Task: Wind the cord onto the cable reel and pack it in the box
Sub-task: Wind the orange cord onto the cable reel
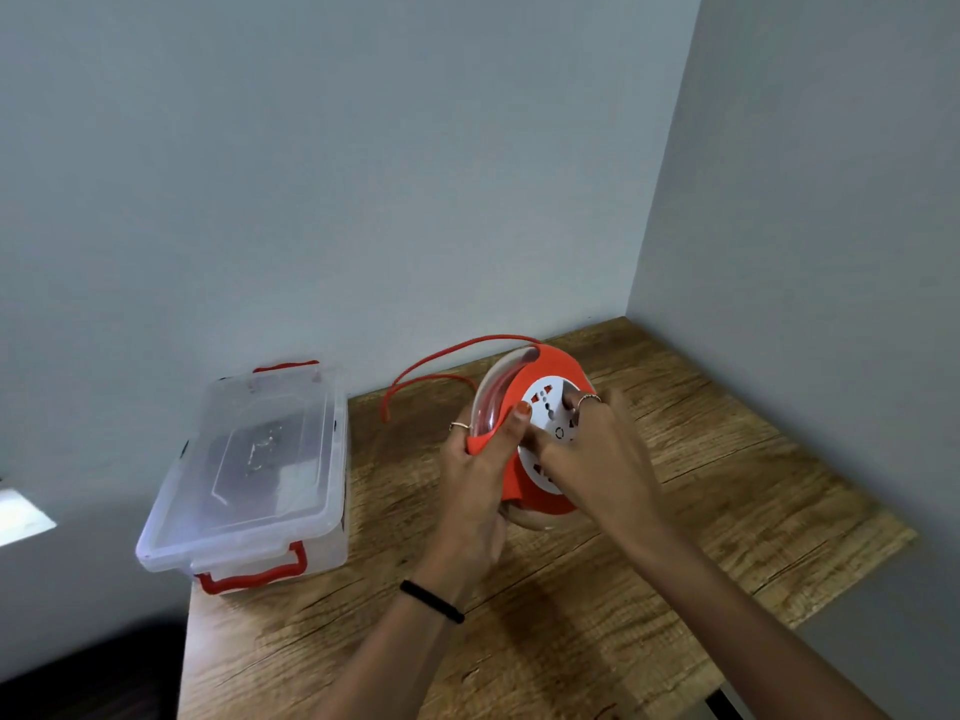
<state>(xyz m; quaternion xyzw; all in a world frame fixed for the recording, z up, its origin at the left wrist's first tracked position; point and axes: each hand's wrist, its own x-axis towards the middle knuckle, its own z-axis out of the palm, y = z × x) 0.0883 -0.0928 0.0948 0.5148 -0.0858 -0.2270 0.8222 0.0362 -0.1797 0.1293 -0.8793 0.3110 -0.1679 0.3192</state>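
- Two hands hold the cable reel (540, 402) tilted above the wooden table (675, 459).
- My left hand (478, 475) clamps its orange rim, thumb on front.
- My right hand (587, 444) presses fingers onto the white socket face.
- Red cord (441, 358) loops loose behind the reel.
- The box (249, 470) sits lidded at the table's left edge.

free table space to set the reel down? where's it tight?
Bare wood on the table right of the reel, out to the wall corner, and the near strip under the forearms. Tight behind the reel: loose cord loops toward the wall. The lidded box fills the left edge. Left hand and right hand both grip the reel.
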